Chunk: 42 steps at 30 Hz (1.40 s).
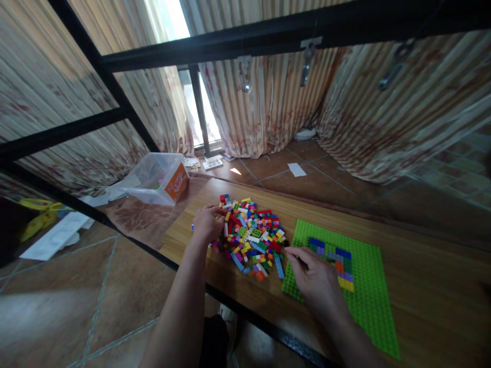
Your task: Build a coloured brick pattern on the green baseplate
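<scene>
A heap of small toy building bricks (251,236) in many colours lies on the wooden table. At its left edge, my left hand (207,223) reaches in with fingers curled among the bricks; what they hold, if anything, is hidden. My right hand (312,274) hovers between the heap and the green studded baseplate (370,301), over the plate's left side. Its thumb and forefinger are pinched together, and I cannot make out what is between them. On the plate stand joined bricks (340,268) in blue, purple, orange, green and yellow, partly covered by my right hand.
The wooden table (433,291) is long and narrow. A black metal frame (215,48) crosses above, with metal clips hanging from it. On the floor beyond stands a clear plastic box (153,176) with an orange label. Curtains (268,107) hang behind.
</scene>
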{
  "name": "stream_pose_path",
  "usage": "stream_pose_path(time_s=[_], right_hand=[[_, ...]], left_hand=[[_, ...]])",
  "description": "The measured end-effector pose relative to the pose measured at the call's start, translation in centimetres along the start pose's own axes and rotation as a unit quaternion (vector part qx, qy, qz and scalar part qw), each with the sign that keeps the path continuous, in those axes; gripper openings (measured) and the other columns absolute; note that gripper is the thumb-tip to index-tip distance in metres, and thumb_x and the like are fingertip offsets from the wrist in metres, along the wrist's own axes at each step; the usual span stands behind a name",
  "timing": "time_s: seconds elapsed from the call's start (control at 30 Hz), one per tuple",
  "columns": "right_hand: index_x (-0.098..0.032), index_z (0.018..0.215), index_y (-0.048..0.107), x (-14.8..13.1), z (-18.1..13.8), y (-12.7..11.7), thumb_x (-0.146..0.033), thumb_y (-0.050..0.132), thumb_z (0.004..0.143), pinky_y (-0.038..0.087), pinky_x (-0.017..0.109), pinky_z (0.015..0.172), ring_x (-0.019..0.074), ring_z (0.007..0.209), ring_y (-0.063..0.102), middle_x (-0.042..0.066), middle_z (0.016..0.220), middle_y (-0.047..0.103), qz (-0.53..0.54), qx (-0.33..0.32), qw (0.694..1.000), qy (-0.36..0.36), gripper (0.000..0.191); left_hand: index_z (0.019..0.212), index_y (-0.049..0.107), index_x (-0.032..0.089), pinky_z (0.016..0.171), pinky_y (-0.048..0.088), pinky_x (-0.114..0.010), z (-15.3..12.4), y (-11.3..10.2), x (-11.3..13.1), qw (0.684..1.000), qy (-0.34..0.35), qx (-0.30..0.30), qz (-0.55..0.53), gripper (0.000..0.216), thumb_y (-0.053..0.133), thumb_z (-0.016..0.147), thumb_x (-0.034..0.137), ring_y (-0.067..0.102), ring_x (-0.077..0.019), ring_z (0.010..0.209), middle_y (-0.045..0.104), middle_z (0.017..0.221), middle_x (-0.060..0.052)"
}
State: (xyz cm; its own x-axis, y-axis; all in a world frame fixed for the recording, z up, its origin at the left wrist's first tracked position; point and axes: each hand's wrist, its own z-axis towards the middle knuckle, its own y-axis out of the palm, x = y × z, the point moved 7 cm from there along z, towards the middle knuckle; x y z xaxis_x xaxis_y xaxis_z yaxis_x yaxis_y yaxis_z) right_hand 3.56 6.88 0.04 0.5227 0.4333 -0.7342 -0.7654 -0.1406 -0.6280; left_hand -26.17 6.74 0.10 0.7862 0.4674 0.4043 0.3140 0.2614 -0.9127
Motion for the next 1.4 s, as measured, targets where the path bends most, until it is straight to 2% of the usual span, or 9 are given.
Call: stream_pose_path(time_s=[0.2, 0.33, 0.43, 0.5, 0.67, 0.73, 0.83, 1.13, 1.4], right_hand=[[-0.021, 0.095, 0.070, -0.3, -0.1, -0.1, -0.026, 0.046, 0.091, 0.051, 0.031, 0.080, 0.0187, 0.088, 0.068, 0.005, 0.094, 0.073, 0.000, 0.001, 1.000, -0.010, 0.025], [-0.022, 0.094, 0.071, -1.2, -0.1, -0.4, -0.024, 0.047, 0.091, 0.052, 0.030, 0.079, 0.0174, 0.086, 0.068, 0.005, 0.091, 0.073, 0.014, 0.021, 0.999, -0.025, 0.024], [-0.023, 0.095, 0.071, -1.8, -0.2, -1.3, -0.024, 0.047, 0.092, 0.052, 0.029, 0.078, 0.0169, 0.085, 0.068, 0.004, 0.090, 0.074, 0.026, 0.045, 0.998, -0.041, 0.024], [-0.023, 0.095, 0.071, -1.7, -0.2, -2.2, -0.024, 0.046, 0.092, 0.052, 0.029, 0.078, 0.0167, 0.085, 0.068, 0.004, 0.090, 0.074, 0.030, 0.064, 0.997, -0.041, 0.025], [-0.024, 0.096, 0.072, 0.5, -0.3, -5.5, -0.032, 0.047, 0.092, 0.053, 0.033, 0.081, 0.0186, 0.089, 0.068, 0.005, 0.097, 0.074, 0.031, 0.107, 0.993, 0.024, 0.026], [-0.022, 0.096, 0.072, 1.8, -0.4, -6.9, -0.036, 0.049, 0.090, 0.053, 0.035, 0.080, 0.0195, 0.087, 0.068, 0.006, 0.097, 0.074, 0.027, 0.126, 0.990, 0.056, 0.027], [-0.021, 0.094, 0.072, 3.5, -0.9, -8.9, -0.040, 0.052, 0.088, 0.053, 0.035, 0.078, 0.0198, 0.083, 0.068, 0.006, 0.094, 0.074, 0.005, 0.153, 0.984, 0.088, 0.028], [-0.020, 0.094, 0.072, 5.9, -1.8, -11.5, -0.039, 0.050, 0.088, 0.053, 0.037, 0.078, 0.0210, 0.080, 0.068, 0.008, 0.092, 0.074, -0.033, 0.154, 0.981, 0.117, 0.030], [-0.019, 0.093, 0.072, 6.6, -1.6, -12.2, -0.037, 0.051, 0.087, 0.053, 0.035, 0.077, 0.0207, 0.080, 0.068, 0.008, 0.091, 0.074, -0.012, 0.162, 0.980, 0.116, 0.028]], left_hand=[[0.089, 0.076, 0.025, 0.096, 0.045, -0.035, 0.1, 0.2, 0.3, 1.000, -0.009, 0.005, 0.011, 0.019, 0.060, 0.079, 0.026, 0.058, -0.0246, 0.110, 0.067, 0.120, -0.004], [0.087, 0.075, 0.022, 0.092, 0.047, -0.036, 0.2, -0.9, 0.4, 0.999, -0.016, 0.026, 0.009, 0.018, 0.059, 0.078, 0.024, 0.060, -0.0260, 0.106, 0.068, 0.115, -0.007], [0.089, 0.074, 0.020, 0.086, 0.049, -0.032, -0.4, -2.5, 1.7, 0.996, 0.008, 0.065, -0.061, 0.018, 0.059, 0.079, 0.025, 0.064, -0.0233, 0.096, 0.071, 0.103, -0.006], [0.092, 0.073, 0.020, 0.079, 0.051, -0.028, -1.6, -2.6, 3.5, 0.987, 0.032, 0.055, -0.150, 0.019, 0.057, 0.082, 0.026, 0.066, -0.0195, 0.085, 0.072, 0.090, -0.003], [0.092, 0.071, 0.020, 0.082, 0.052, -0.026, -7.0, 0.5, 11.4, 0.954, 0.139, -0.042, -0.263, 0.016, 0.057, 0.084, 0.021, 0.067, -0.0167, 0.086, 0.073, 0.092, -0.002], [0.096, 0.070, 0.022, 0.083, 0.052, -0.026, -9.4, 2.6, 14.7, 0.938, 0.202, -0.104, -0.263, 0.019, 0.055, 0.087, 0.018, 0.066, -0.0160, 0.088, 0.073, 0.096, -0.001], [0.100, 0.068, 0.022, 0.084, 0.050, -0.025, -11.3, 4.6, 17.8, 0.928, 0.265, -0.124, -0.230, 0.020, 0.051, 0.090, 0.017, 0.066, -0.0154, 0.089, 0.072, 0.098, -0.002], [0.096, 0.070, 0.025, 0.089, 0.046, -0.034, -12.2, 7.2, 21.8, 0.930, 0.334, -0.112, -0.103, 0.019, 0.054, 0.090, 0.019, 0.062, -0.0198, 0.094, 0.071, 0.097, -0.003], [0.092, 0.073, 0.026, 0.085, 0.042, -0.036, -12.6, 8.7, 22.9, 0.927, 0.352, -0.111, -0.068, 0.023, 0.050, 0.092, 0.022, 0.059, -0.0208, 0.091, 0.070, 0.092, -0.004]])
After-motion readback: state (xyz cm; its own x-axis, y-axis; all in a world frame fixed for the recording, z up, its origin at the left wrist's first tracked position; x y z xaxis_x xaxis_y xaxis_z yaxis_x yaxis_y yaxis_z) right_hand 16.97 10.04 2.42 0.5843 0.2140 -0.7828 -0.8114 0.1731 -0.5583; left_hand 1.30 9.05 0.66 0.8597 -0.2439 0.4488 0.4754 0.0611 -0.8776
